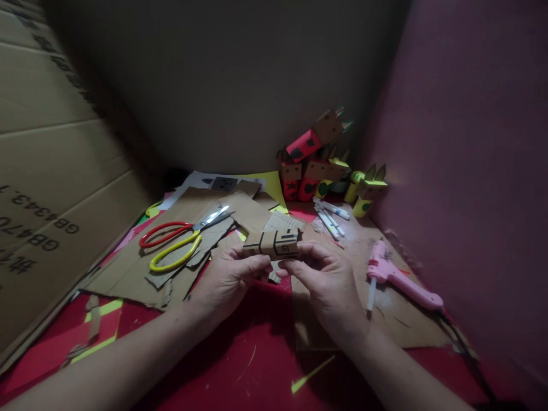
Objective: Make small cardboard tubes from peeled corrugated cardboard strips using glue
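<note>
Brown cardboard piece (271, 244) pinched at opposite ends, left grip (228, 275) and right grip (326, 278) closed on it.

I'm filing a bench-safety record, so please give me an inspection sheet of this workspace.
Surface: red worktop, scattered with thin yellow scraps.
Job's things: small cardboard piece with black print, held up.
Clutter: scissors lying on cardboard sheets; white markers; pink glue gun on cardboard at right.
Hands: left hand and right hand both grip the cardboard piece.
Cables: dark cord from the glue gun's handle toward the lower right.
Surroundings: printed cardboard panel left, pinkish wall right, decorated figures at the back.
</note>
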### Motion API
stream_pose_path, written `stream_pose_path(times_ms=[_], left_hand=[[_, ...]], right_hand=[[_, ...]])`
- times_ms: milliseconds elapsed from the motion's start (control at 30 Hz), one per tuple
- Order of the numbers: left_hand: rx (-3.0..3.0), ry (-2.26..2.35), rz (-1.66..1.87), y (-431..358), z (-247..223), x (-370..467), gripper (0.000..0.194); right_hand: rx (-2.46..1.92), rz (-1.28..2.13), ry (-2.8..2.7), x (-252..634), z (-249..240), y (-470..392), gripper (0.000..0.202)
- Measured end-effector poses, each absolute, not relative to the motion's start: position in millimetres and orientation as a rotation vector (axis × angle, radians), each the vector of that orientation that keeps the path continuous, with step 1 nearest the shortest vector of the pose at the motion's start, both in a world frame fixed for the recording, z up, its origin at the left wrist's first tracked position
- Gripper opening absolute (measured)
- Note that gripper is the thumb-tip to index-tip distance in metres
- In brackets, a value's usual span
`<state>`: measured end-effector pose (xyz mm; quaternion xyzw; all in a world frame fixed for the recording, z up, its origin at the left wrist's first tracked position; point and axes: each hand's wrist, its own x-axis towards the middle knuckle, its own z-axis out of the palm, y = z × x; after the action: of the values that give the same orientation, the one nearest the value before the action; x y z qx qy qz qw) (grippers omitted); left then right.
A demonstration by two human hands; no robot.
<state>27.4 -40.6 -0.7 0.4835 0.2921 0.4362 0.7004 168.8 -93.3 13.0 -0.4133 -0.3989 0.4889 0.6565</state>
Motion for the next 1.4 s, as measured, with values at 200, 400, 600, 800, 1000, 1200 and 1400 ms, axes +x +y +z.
stream_pose_path(times_ms=[200, 400, 600, 800, 1000, 1200, 1400], left_hand=[[0.948, 0.543, 0.930, -37, -2, 26, 0.016], [0.920, 0.579, 0.905, -37, -1, 26, 0.013], [1.074, 0.614, 0.935, -46, 6, 28, 0.021], [1.375, 0.678, 1.081, -55, 18, 18, 0.019], [1.559, 0.767, 1.144, -59, 25, 16, 0.012], [1.751, 0.799, 1.191, -61, 28, 15, 0.013], [1.758, 0.696, 1.191, -62, 25, 14, 0.016]], right_hand=[[-0.840, 1.030, -1.018, 168, 9, -94, 0.022], [-1.024, 0.776, -1.195, 169, 9, -95, 0.013], [-0.996, 1.097, -0.974, 179, 11, -86, 0.010], [-0.735, 1.271, -0.635, 196, 3, -73, 0.018], [-0.737, 1.406, -0.503, 197, -3, -73, 0.019], [-0.741, 1.500, -0.342, 194, -7, -74, 0.022], [-0.684, 1.672, -0.210, 191, -4, -75, 0.023]])
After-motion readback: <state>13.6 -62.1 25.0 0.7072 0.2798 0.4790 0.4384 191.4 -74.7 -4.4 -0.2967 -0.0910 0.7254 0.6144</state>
